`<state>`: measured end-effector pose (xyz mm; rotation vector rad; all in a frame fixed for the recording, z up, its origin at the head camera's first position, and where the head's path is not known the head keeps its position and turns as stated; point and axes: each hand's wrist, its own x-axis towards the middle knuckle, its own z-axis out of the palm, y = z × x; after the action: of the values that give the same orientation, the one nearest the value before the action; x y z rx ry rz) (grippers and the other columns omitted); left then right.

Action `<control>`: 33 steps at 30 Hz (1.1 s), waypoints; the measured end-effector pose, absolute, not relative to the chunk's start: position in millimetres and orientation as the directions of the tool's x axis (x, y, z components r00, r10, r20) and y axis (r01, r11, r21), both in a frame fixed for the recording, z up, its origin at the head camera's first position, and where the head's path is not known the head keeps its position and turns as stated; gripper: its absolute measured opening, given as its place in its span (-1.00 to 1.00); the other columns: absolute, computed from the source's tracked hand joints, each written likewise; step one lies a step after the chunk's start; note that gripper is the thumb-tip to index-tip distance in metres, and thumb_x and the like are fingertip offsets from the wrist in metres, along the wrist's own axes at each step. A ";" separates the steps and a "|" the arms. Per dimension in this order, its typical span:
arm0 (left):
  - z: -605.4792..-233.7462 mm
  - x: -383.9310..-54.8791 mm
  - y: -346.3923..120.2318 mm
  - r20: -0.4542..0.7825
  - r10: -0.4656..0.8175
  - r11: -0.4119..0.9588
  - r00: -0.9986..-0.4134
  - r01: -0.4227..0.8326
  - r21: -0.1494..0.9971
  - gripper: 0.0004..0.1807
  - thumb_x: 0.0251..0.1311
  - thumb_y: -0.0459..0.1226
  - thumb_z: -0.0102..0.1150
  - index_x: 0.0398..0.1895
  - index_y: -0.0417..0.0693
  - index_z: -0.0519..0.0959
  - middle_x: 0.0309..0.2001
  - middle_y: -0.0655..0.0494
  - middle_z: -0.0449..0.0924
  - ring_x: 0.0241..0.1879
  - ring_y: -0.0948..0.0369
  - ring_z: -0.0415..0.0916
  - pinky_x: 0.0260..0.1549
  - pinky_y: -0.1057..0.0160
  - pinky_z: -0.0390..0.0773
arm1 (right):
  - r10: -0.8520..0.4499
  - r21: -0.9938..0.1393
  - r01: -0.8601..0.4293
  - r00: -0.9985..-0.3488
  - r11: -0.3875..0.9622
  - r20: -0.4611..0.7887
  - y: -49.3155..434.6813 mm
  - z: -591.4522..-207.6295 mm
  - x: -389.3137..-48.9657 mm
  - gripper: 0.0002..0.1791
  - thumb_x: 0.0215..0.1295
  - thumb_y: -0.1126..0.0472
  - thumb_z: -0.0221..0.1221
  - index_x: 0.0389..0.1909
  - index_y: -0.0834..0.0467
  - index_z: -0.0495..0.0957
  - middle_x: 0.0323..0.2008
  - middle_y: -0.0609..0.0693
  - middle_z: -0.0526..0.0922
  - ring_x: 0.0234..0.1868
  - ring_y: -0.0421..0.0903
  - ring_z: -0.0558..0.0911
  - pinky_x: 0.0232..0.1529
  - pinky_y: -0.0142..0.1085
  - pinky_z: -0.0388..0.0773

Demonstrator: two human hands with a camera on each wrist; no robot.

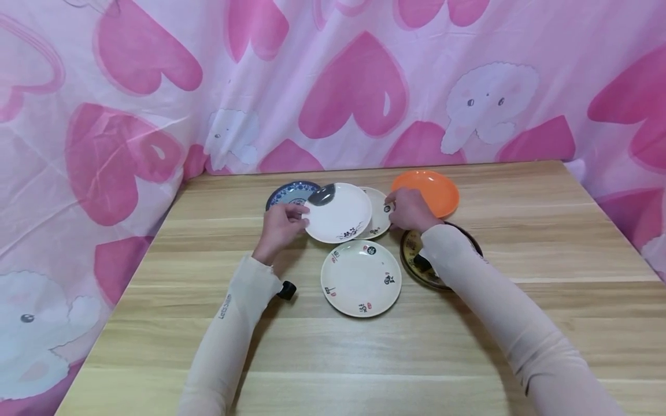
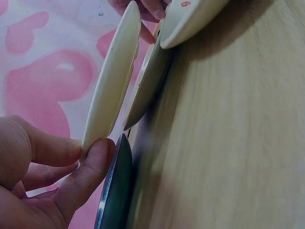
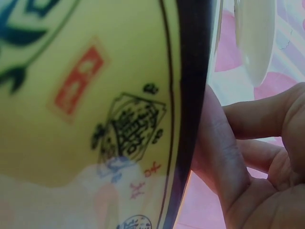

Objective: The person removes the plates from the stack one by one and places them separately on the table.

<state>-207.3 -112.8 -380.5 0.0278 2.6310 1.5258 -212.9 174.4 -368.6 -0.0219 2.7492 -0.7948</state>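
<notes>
My left hand [image 1: 281,228] pinches the left rim of a white plate [image 1: 338,216] with a dark patch and a floral sprig. In the left wrist view this white plate [image 2: 113,78] is raised above the others, thumb and fingers on its edge. Partly hidden beneath it is a cream plate [image 1: 381,214] with small black marks. My right hand [image 1: 413,211] holds that cream plate's right rim between thumb and fingers; the brown-rimmed plate [image 3: 119,114] hides part of the grip in the right wrist view.
A cream plate with black and red characters [image 1: 361,280] lies in front. A blue-patterned plate [image 1: 293,193] stands back left, an orange plate [image 1: 434,193] back right. The brown-rimmed plate is under my right forearm. A pink heart-print curtain [image 1: 354,86] hangs behind the wooden table [image 1: 333,358].
</notes>
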 end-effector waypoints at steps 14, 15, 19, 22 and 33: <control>-380.7 -199.9 -128.0 -0.075 0.052 0.546 -0.996 -0.034 0.837 -0.70 0.16 -0.48 0.29 -0.01 -0.25 0.69 -0.18 -0.19 0.66 -0.36 0.20 0.63 -0.21 0.11 0.77 | -0.086 -0.546 0.080 -0.959 0.834 -0.271 177.0 -368.2 -212.2 -0.42 0.21 0.46 0.14 0.31 0.29 0.46 -0.25 0.16 0.60 -0.40 -0.13 0.75 -0.26 -0.33 0.64; -380.7 -199.4 -128.7 -0.075 0.051 0.548 -0.996 -0.035 0.836 -0.70 0.16 -0.47 0.29 -0.01 -0.25 0.69 -0.17 -0.19 0.66 -0.35 0.20 0.63 -0.22 0.12 0.77 | -0.086 -0.544 0.079 -0.959 0.835 -0.270 177.2 -368.1 -212.2 -0.42 0.21 0.46 0.14 0.31 0.29 0.46 -0.25 0.16 0.60 -0.40 -0.13 0.76 -0.25 -0.33 0.64; -380.6 -197.4 -132.5 -0.074 0.042 0.557 -0.996 -0.038 0.830 -0.69 0.17 -0.47 0.28 0.00 -0.22 0.69 -0.14 -0.18 0.66 -0.31 0.19 0.63 -0.22 0.16 0.77 | -0.090 -0.541 0.070 -0.960 0.838 -0.263 177.5 -368.3 -211.9 -0.42 0.21 0.45 0.14 0.30 0.29 0.46 -0.26 0.15 0.58 -0.41 -0.14 0.75 -0.26 -0.33 0.63; -382.1 -196.2 -137.0 -0.060 0.043 0.567 -0.997 -0.025 0.823 -0.69 0.18 -0.46 0.27 0.01 -0.22 0.68 -0.12 -0.19 0.66 -0.27 0.17 0.64 -0.24 0.21 0.77 | -0.093 -0.542 0.064 -0.962 0.838 -0.257 177.2 -368.8 -212.0 -0.43 0.20 0.46 0.14 0.30 0.29 0.47 -0.27 0.15 0.57 -0.41 -0.14 0.75 -0.28 -0.34 0.63; -382.9 -192.1 -155.7 -0.064 0.035 0.577 -0.997 -0.032 0.816 -0.69 0.22 -0.46 0.24 0.04 -0.21 0.68 -0.08 -0.16 0.61 -0.13 0.09 0.62 -0.26 0.34 0.74 | -0.082 -0.542 0.079 -0.960 0.837 -0.267 176.0 -368.6 -213.2 -0.42 0.21 0.45 0.14 0.31 0.27 0.47 -0.21 0.15 0.61 -0.40 -0.15 0.74 -0.25 -0.32 0.66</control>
<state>-192.1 -155.7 -382.9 0.0025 2.7242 1.4128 -213.2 176.0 -368.6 -0.0029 2.7372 -0.8243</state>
